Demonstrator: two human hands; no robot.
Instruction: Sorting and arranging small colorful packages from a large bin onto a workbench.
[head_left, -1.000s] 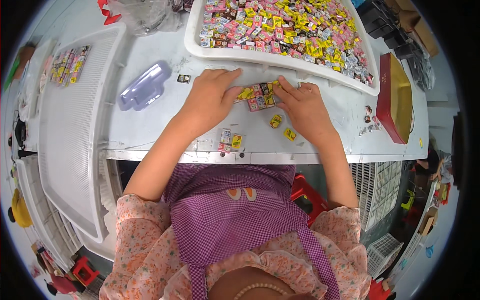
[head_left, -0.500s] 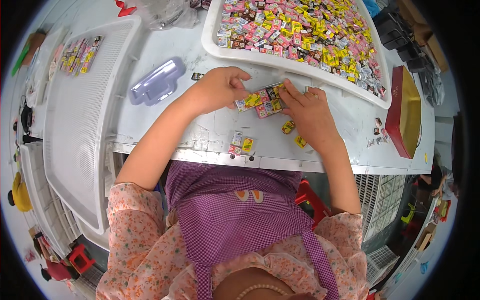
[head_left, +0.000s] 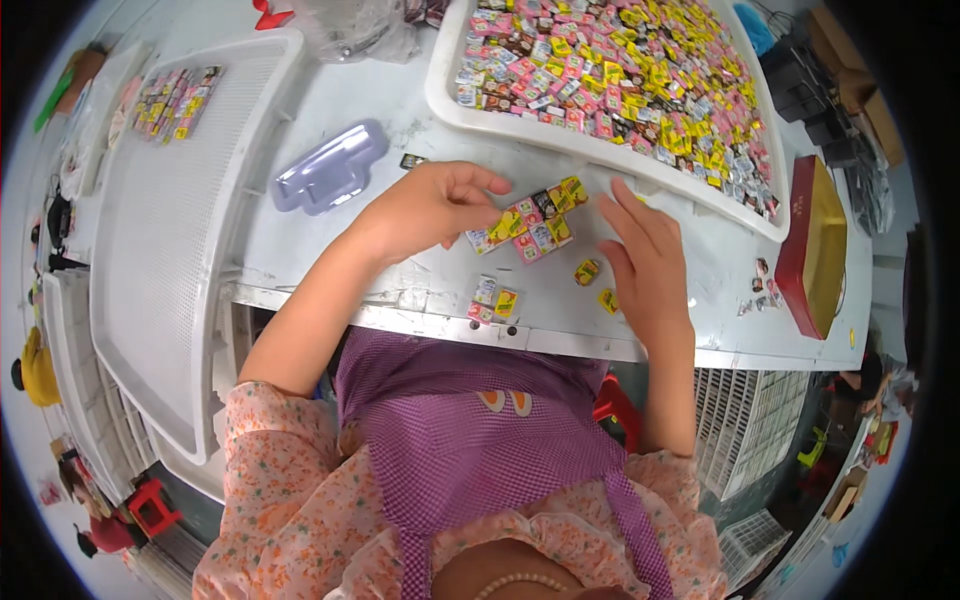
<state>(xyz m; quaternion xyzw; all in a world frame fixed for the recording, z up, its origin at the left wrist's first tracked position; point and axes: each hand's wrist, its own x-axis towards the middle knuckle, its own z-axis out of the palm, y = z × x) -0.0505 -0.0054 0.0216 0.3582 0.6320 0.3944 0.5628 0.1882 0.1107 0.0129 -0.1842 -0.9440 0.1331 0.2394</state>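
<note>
A red box with a gold interior [head_left: 801,235] sits at a pale worktable's [head_left: 725,285] right end, white crates [head_left: 745,420] below; at left, a red stool [head_left: 152,507] and a person in yellow [head_left: 38,370].

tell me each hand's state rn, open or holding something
Left hand: partly curled at the left end of the wrapped-block cluster; grip cannot be told.
Right hand: open, holding nothing visible.

We are seeing room to pass over bare worktop [head_left: 715,265] between our right hand [head_left: 650,250] and the red box [head_left: 806,240], while the big white tray [head_left: 600,158] is barring the far side and the packet block [head_left: 530,222] is filling the gap beside our left hand [head_left: 432,210]
</note>
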